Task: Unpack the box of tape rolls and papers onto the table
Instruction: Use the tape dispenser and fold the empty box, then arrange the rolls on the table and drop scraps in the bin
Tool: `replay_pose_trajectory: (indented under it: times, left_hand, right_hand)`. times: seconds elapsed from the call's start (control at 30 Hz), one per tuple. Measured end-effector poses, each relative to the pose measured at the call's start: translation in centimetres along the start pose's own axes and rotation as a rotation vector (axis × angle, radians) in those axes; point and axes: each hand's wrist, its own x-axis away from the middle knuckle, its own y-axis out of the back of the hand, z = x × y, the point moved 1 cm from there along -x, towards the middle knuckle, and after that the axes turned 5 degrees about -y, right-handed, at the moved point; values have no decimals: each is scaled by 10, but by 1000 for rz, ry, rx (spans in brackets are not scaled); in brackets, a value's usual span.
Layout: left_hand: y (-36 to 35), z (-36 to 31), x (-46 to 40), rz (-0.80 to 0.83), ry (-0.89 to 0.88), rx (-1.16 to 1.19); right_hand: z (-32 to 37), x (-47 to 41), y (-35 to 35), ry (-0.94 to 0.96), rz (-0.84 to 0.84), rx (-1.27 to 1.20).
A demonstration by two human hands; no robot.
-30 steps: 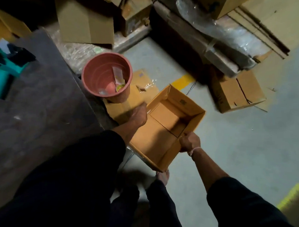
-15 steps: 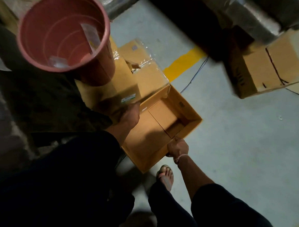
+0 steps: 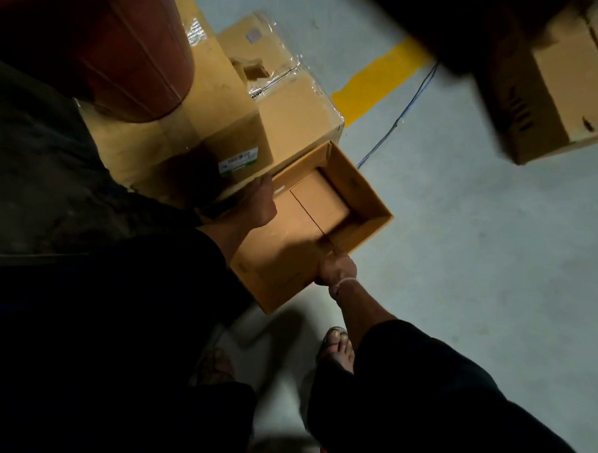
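Grey concrete floor [image 3: 482, 287] fills most of what I see, crossed by a yellow painted stripe [image 3: 380, 79] and a thin blue wire [image 3: 402, 115]. Between my hands I hold the open cardboard box [image 3: 361, 192], tilted, low over the floor and in front of my legs; its inside shows only bare bottom flaps. My left hand [image 3: 259, 207] grips the far-left rim, pressed against the stacked cartons [image 3: 296, 123] beside it, one with a green-and-white label [image 3: 239, 160] and one under clear plastic film. My right hand [image 3: 335, 267] is clamped on the near rim, thumb over the edge. Compared with half a second ago, my view has dipped and closed in: the terracotta-coloured plastic pot [image 3: 129, 62], whose mouth I could look into before, now shows only its side at the top left, and the box sits lower, nearer my sandalled foot [image 3: 335, 348]. Another carton [image 3: 552, 105] lies on the floor at the right, blurred. Both grips are unchanged.
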Motion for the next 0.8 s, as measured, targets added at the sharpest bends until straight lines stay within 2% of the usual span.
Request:
replay_pose_trajectory:
  times: [0.1,0.23,0.33,0.43,0.5,0.53,0.6,0.7,0.8]
  left_hand:
    - [4,-1,25,-19,-47,-7]
    - [37,-22,76,103,-56,105]
    - [77,-40,126,149,-71,169]
    - [130,-63,180,145,-83,265]
    - [169,-74,216,143,-97,307]
    - [190,-79,233,130,-105,326]
    - [234,-85,269,109,-134,367]
    - [296,-90,323,63,-184,462]
    - [344,-83,374,1,-200,621]
  right_hand:
    - [7,44,8,27,187,-196]
    - [26,102,36,193,103,-15]
    - [51,167,55,218,58,-92]
    - [88,239,82,188,60,-34]
    - [101,270,97,233,15,46]
    - [109,289,105,225,52,34]
    - [135,368,124,235,54,13]
    - [165,484,149,349,28,104]
    - [177,558,160,466,26,173]
